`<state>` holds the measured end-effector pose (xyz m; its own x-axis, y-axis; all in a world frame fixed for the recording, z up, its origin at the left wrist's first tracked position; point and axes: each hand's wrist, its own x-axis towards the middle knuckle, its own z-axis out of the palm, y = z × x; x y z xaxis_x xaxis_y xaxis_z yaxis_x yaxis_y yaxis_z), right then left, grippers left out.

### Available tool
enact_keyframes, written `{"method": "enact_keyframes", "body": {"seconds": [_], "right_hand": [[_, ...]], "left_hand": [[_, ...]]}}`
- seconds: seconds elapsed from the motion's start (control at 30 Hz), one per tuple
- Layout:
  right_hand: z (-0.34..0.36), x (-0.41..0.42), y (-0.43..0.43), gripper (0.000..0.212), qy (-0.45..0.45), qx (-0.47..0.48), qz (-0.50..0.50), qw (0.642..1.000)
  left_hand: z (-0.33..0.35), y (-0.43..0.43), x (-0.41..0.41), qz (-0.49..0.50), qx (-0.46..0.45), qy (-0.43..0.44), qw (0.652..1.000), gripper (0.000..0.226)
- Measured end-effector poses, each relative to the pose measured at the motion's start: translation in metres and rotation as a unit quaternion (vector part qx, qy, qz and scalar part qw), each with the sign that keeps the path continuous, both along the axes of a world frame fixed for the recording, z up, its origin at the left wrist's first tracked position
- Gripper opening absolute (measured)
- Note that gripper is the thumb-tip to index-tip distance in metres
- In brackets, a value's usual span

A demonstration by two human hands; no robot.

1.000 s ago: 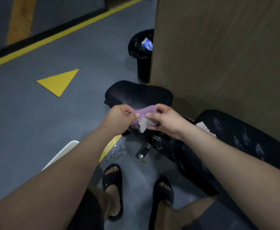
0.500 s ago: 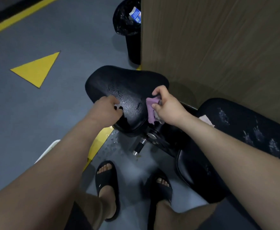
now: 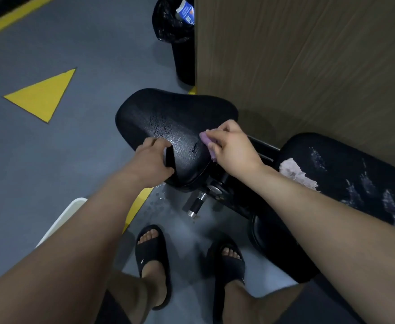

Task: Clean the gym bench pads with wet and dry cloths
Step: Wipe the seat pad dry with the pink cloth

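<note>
- Grey floor (image 3: 28, 160) marked with a yellow triangle (image 3: 40, 94); wood-grain panel (image 3: 308, 66) filling the upper right; black bin (image 3: 180, 43) lined with a bag at the panel's left edge, a blue-and-white carton (image 3: 187, 12) inside.
- Black seat pad (image 3: 175, 118) at centre, just in front of the panel, its near surface glistening with water beads.
- Left hand (image 3: 153, 162) gripping the near-left edge of the seat pad, fingers and thumb curled round the rim.
- Right hand (image 3: 234, 148) pinching a bunched purple cloth (image 3: 206, 141), held against the wet right side of the seat pad.
- Long back pad (image 3: 355, 174) to the right, streaked with pale smears; a crumpled pale cloth (image 3: 297, 174) lying on its near end, beside the right forearm.
- Metal-tipped adjustment pin (image 3: 196, 202) under the seat pad, with water drops (image 3: 159, 202) on the floor beside it.
- Two feet in black slides (image 3: 153, 251) at the bottom; white edge of an object (image 3: 63, 220) at lower left, kind not discernible.
</note>
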<state>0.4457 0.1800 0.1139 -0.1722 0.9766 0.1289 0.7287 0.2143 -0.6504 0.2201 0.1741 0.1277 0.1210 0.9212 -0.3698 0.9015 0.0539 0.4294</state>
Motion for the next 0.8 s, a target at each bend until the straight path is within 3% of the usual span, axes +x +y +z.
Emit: {"method": "enact_keyframes", "body": {"seconds": [0.13, 0.3, 0.5, 0.6, 0.67, 0.73, 0.8], "right_hand": [[-0.012, -0.014, 0.004, 0.028, -0.085, -0.027, -0.024, 0.996], [-0.024, -0.033, -0.031, 0.026, -0.123, 0.043, 0.121, 0.984], [-0.015, -0.022, 0.001, 0.017, -0.111, 0.042, -0.026, 0.993], [-0.008, -0.024, -0.023, 0.037, -0.181, -0.006, 0.095, 0.979], [-0.004, -0.017, -0.023, 0.042, -0.217, 0.015, 0.16, 0.963], [0.0, -0.012, 0.009, 0.038, -0.254, 0.032, 0.131, 0.958], [0.002, -0.012, 0.041, 0.032, -0.266, 0.021, 0.039, 0.963]], "left_hand": [[-0.003, -0.002, -0.009, -0.022, 0.001, -0.018, 1.0, 0.078], [-0.009, -0.002, -0.013, -0.023, 0.002, -0.037, 0.999, 0.082], [-0.015, 0.0, -0.014, -0.012, -0.008, -0.039, 0.999, 0.081], [-0.016, 0.0, -0.016, -0.005, -0.014, -0.046, 0.999, 0.08], [-0.015, 0.001, -0.014, -0.001, -0.016, -0.048, 0.999, 0.079], [-0.014, 0.002, -0.011, 0.003, -0.02, -0.051, 0.998, 0.078], [-0.013, 0.003, -0.01, 0.005, -0.022, -0.053, 0.998, 0.078]]}}
